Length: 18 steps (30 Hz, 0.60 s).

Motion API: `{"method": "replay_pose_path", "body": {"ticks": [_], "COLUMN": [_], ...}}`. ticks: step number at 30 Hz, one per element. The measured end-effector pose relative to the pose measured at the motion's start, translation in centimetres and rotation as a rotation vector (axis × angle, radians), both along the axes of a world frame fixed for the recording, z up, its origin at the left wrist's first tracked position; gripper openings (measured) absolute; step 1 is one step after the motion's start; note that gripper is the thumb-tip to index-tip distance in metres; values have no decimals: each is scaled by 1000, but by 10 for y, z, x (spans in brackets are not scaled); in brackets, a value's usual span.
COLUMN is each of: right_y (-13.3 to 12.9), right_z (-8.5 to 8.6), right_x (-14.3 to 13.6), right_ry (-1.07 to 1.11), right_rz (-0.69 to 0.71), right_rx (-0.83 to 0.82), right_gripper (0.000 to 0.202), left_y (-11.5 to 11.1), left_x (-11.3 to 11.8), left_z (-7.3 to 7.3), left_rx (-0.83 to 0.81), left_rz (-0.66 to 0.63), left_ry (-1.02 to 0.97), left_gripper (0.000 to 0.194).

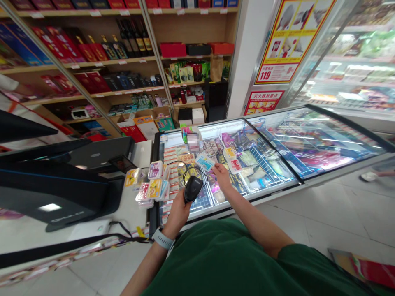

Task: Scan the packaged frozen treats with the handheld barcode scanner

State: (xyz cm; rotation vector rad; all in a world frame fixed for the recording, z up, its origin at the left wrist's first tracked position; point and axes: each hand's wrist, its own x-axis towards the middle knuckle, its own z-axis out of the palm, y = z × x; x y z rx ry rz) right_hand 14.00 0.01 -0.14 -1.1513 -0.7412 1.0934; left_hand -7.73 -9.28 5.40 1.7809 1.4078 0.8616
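My left hand [178, 209], with a pale watch band at the wrist, is wrapped round a black barcode scanner [194, 188] whose cable loops behind it. Between the fingers of my right hand [222, 176] is a small white-and-blue package [205, 161], held by its right edge above the freezer glass, just beyond the scanner. To the left, a pile of small packs in yellow [155, 188], purple [155, 169] and red sits across the counter's end and the freezer's corner. Two more packs, one yellow [229, 153] and one red [235, 166], lie on the glass to the right.
The chest freezer [268, 190] stretches to the right with bagged goods under its glass. A dark checkout terminal [61, 193] stands on the left counter [142, 153]. Beyond are shelves [129, 61] of bottles and boxes. A person's foot [368, 176] shows at the right.
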Motion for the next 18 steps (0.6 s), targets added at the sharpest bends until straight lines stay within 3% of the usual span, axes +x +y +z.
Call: {"method": "replay_pose_path", "body": {"ticks": [5, 12, 18], "right_y": [-5, -13, 27], "right_z": [-18, -36, -30], "right_x": [44, 118, 139], "right_ry": [130, 214, 97], "right_rz": [-193, -409, -411], "right_rx": [-96, -405, -428], "right_gripper": [20, 10, 14], "left_y": [-1, -2, -2], "left_x": [-2, -3, -1], "left_z": [-2, -7, -11], "left_rx": [7, -11, -4], "left_rz": [-5, 2, -24], "left_ry": [18, 39, 19], "left_gripper": [46, 44, 43]}}
